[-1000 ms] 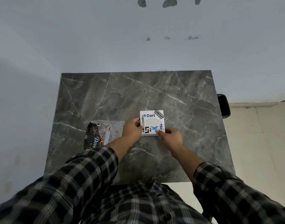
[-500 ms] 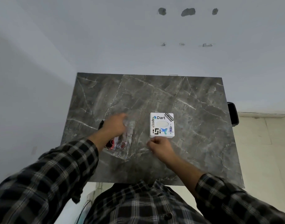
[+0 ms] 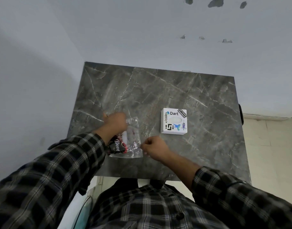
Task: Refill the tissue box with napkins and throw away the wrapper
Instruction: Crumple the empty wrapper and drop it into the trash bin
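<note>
I see both hands gone from the white square sticker-covered tissue box, which a second ago they held together. The left hand now takes a grip on the clear crinkled plastic wrapper; the right hand pinches its near edge, lifting it off the bench.

left hand hides part of the blurred wrapper

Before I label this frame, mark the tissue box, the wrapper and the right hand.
tissue box [image 3: 173,121], head view, middle of its stickered top.
wrapper [image 3: 133,138], head view, clear plastic middle.
right hand [image 3: 154,146], head view, back of the hand.
</note>
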